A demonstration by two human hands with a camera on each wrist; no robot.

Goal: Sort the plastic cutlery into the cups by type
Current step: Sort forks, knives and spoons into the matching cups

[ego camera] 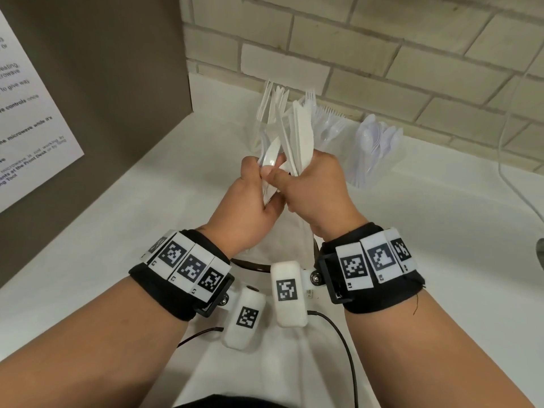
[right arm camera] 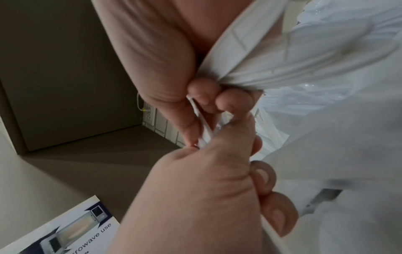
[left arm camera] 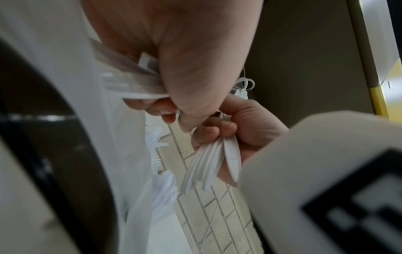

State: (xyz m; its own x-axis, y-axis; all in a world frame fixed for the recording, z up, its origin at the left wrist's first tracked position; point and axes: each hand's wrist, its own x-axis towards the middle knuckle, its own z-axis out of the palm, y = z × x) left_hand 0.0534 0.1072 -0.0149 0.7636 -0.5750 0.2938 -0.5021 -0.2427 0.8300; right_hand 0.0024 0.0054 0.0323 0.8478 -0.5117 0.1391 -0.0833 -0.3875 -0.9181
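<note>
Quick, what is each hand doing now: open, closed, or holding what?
Left hand: closed, pinching white plastic cutlery.
Right hand: closed, gripping a bundle of white plastic knives.

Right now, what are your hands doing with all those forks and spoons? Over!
Right hand grips a bundle of white knives. Left hand pinches a spoon out of it. Forks and spoons already standing by the wall. Nothing in the way.

I see a pale brick wall (ego camera: 382, 54) across the upper right, a grey-brown panel (ego camera: 117, 83) upper left bearing a printed notice (ego camera: 29, 113), and a white worktop (ego camera: 441, 231) below.
</note>
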